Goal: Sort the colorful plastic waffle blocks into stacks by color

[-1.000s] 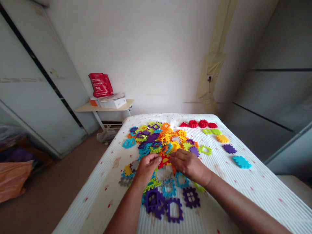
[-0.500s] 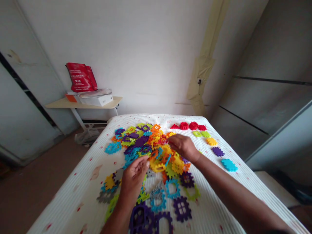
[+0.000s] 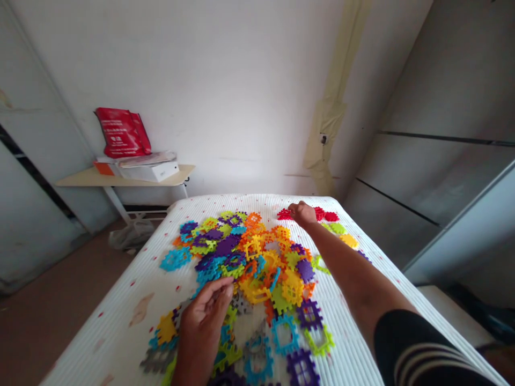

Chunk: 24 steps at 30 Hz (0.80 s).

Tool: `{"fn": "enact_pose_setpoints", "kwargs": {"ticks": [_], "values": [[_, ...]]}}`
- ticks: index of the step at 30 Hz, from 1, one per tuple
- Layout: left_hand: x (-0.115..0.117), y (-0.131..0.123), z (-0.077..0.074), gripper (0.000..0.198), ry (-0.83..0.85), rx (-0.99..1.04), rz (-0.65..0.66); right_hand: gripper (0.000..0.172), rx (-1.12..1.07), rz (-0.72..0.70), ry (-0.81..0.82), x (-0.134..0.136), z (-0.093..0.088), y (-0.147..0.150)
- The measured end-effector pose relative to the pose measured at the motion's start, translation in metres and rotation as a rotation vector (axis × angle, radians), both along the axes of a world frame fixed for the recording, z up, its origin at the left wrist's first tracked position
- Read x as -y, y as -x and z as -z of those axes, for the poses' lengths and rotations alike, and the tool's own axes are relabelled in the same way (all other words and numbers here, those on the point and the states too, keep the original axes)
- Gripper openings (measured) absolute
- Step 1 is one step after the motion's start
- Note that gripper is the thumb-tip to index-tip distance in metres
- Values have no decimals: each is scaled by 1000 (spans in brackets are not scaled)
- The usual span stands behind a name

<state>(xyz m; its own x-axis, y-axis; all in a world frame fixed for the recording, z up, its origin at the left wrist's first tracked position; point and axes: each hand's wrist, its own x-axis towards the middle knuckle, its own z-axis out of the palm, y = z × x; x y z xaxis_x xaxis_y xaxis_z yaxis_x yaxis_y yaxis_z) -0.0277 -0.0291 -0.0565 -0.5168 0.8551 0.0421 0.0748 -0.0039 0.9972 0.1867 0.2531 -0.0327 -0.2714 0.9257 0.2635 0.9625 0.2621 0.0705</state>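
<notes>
Red tiles (image 3: 326, 216) lie in a short row at the far edge of the bed (image 3: 120, 321), right under and to both sides of the right hand (image 3: 302, 213). Head view, the only one: right arm stretched out full, its grip curled down over the red row. Cannot tell whether the fingers close on a tile or just touch the row. Green tiles (image 3: 336, 228) and a yellow tile (image 3: 349, 240) sit just nearer than that grip, on its right. The mixed pile (image 3: 249, 252) of coloured tiles spreads to the left of it and nearer. Left hand (image 3: 205, 316) rests at the near edge of the pile, grip loose and open, fingers pointing into the pile, nothing held.

Step, as I judge it: work at the red row, either setting a piece down or lifting one. A next move calls for keeping the forearm lifted off the pile beneath it.

Side table (image 3: 120, 179) with a red bag (image 3: 122, 133) stands far left of both hands.
</notes>
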Motion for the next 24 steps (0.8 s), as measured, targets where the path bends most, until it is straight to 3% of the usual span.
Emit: {"fn": "enact_pose_setpoints", "kwargs": {"ticks": [24], "values": [[2,2,1,39,19,-65,8,34,179,-90,85,-14,18,5]]}}
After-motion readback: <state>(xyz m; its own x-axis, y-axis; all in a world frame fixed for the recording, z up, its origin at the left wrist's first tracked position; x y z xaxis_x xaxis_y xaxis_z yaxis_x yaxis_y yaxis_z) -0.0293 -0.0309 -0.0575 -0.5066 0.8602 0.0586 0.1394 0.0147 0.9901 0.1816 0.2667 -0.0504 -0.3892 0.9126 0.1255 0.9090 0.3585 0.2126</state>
